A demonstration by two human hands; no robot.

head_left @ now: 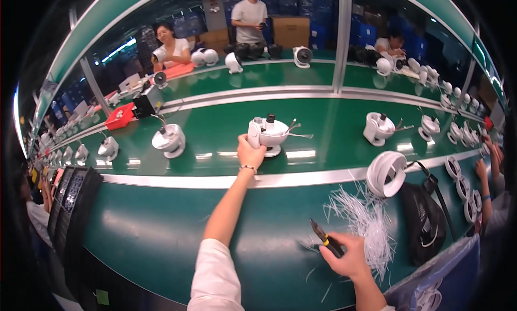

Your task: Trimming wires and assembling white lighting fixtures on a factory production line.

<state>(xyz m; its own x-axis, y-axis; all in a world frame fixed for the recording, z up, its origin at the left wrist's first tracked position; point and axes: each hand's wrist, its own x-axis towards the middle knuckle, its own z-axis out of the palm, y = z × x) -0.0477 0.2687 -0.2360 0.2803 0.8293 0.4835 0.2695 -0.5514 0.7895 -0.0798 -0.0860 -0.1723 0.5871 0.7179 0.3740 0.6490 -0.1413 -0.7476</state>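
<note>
My left hand [251, 153] reaches out to the green conveyor belt [215, 133] and grips a white device housing [276, 129]. That housing is bowl-shaped on a round base, with a black knob on top and thin wires sticking out to its right. Above the near bench, my right hand [351, 256] is closed round a pair of cutting pliers [327, 240] with black and yellow handles, jaws pointing up and left. Beside the pliers lies a heap of thin white plastic strips [370, 230], with a few loose ones scattered on the bench.
Similar housings stand along the belt, one at left [169, 140] and another at right [379, 129]. White rings [386, 174] and a black mesh bag [423, 225] lie right of the heap. Black trays [70, 198] stack at left. Several people work at the far line and sides.
</note>
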